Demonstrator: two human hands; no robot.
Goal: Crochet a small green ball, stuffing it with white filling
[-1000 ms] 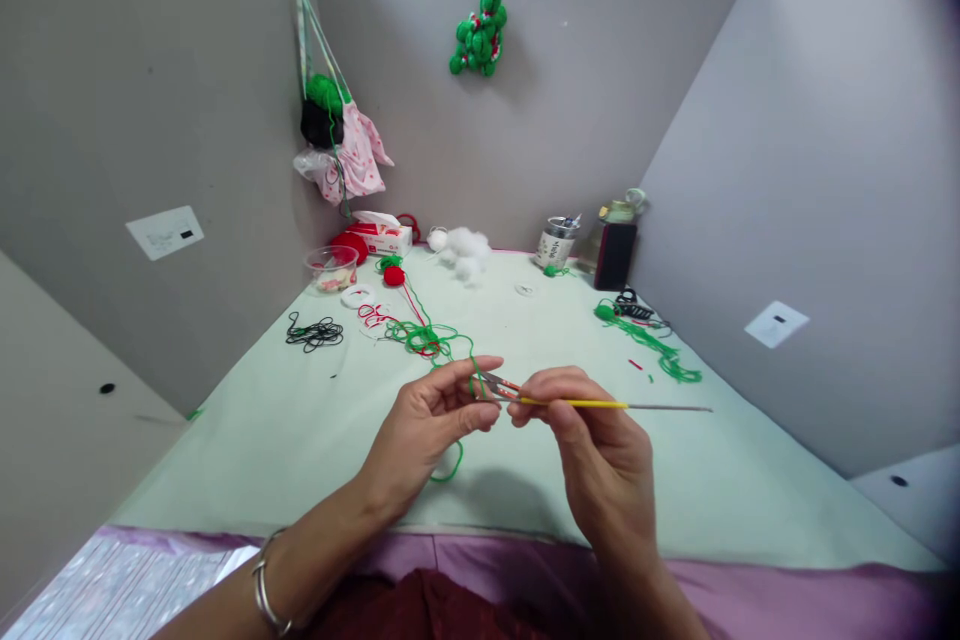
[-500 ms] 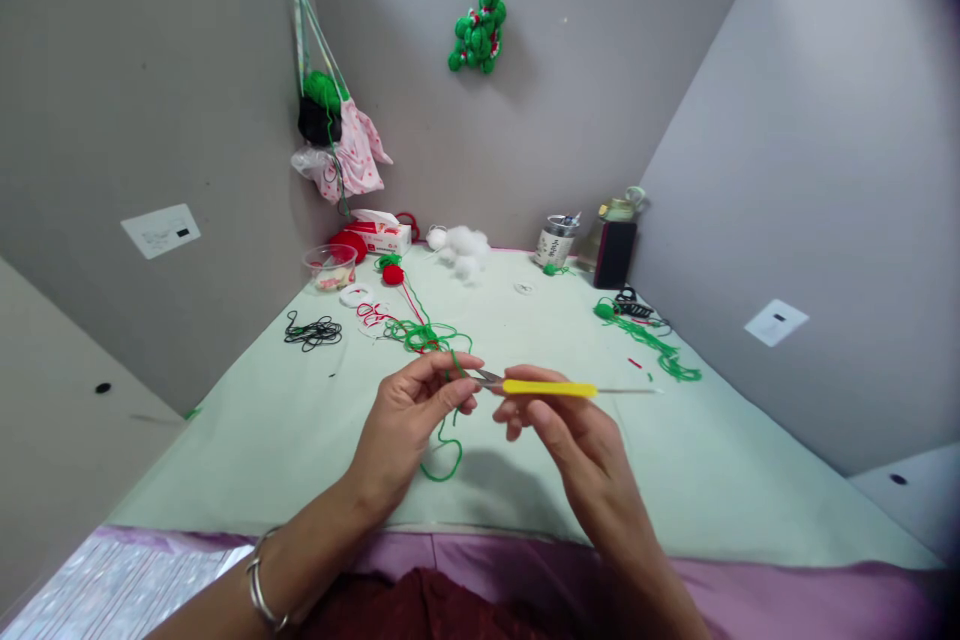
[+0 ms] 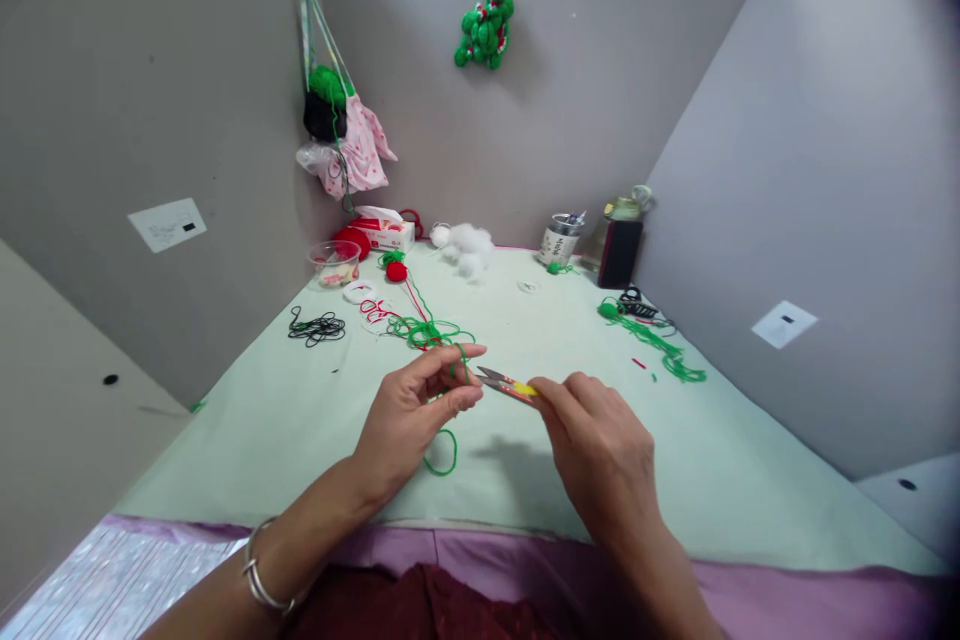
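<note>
Green yarn (image 3: 441, 458) passes over the index finger of my left hand (image 3: 405, 410) and hangs in a loop below it. The left fingers are curled around the strand, with thumb tip and index tip apart. My right hand (image 3: 600, 435) grips small scissors (image 3: 508, 386) with yellow and orange-red near the grip. Their pointed blades are spread and aim left, close to the left fingertips. Most of the scissors' handle is hidden inside the right fist. Behind the left hand lies a tangle of green yarn (image 3: 420, 330), its strand leading back to a red ball (image 3: 396, 272).
Black cord (image 3: 316, 327) lies at left, near a clear tub (image 3: 334, 265). White stuffing (image 3: 469, 250) and a tissue box (image 3: 386, 232) stand at the back. A pen can (image 3: 559, 242), dark phone-like slab (image 3: 620, 255) and green yarn strands (image 3: 667, 350) are at right.
My right hand has turned palm-down, bringing the scissor blades into clear view. The yellow-handled hook seen earlier no longer shows clearly. A tiny green scrap now lies on the table at right.
</note>
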